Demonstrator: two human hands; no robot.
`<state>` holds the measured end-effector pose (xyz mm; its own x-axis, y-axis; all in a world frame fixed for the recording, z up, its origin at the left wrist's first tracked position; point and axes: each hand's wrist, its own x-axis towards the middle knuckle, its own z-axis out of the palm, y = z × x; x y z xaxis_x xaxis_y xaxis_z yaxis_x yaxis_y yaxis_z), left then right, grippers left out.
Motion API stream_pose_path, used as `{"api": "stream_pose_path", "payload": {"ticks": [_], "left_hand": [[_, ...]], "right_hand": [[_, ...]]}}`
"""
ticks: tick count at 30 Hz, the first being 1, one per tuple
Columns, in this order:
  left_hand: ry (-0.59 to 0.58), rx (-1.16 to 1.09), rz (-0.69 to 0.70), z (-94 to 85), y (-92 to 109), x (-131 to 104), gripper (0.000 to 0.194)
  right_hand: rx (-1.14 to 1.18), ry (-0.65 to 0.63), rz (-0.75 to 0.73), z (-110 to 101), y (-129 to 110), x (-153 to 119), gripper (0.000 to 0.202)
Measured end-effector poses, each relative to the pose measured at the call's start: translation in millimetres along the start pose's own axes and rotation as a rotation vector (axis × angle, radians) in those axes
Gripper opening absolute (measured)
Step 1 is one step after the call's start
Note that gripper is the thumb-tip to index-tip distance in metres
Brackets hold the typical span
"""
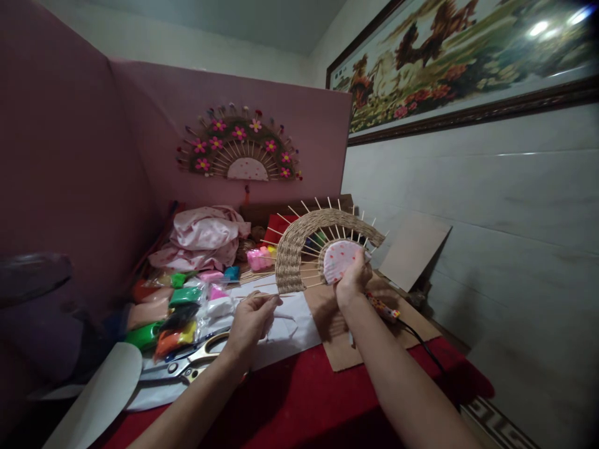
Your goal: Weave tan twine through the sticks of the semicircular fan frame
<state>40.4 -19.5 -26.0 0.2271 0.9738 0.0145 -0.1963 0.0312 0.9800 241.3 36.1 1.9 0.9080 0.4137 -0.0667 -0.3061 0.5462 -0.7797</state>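
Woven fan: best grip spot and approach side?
I'd take the woven fan by its cloth-covered half-disc, coming from the near, lower-right side, as the right hand does. That centre is broad and looks solid, facing the wearer. The outer curve seems a worse choice: thin bare sticks poke out past the woven band there and could bend.

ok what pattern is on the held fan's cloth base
The cloth base is pale pink with scattered small red spots, clearest in the head view.
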Motion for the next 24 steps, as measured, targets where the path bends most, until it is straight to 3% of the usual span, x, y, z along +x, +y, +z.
{"api": "stream_pose_path", "payload": {"ticks": [6, 9, 16, 24], "left_hand": [[0.008, 0.028, -0.002, 1.3, 0, -1, 0.037], [0.054, 0.105, 0.076, 1.1, 0, 0, 0.036], [0.161, 0.417, 0.493, -10.9, -8, 6, 0.024], [0.447, 1.032, 0.927, -29.6, -1, 6, 0.021]], "right_hand": [[0.027, -0.02, 0.014, -1, 7, 5, 0.024], [0.063, -0.042, 0.037, -1, 7, 1, 0.021], [-0.004, -0.09, 0.103, -1, 14, 3, 0.026], [0.1, -0.236, 0.208, -2, 31, 9, 0.032]]}}
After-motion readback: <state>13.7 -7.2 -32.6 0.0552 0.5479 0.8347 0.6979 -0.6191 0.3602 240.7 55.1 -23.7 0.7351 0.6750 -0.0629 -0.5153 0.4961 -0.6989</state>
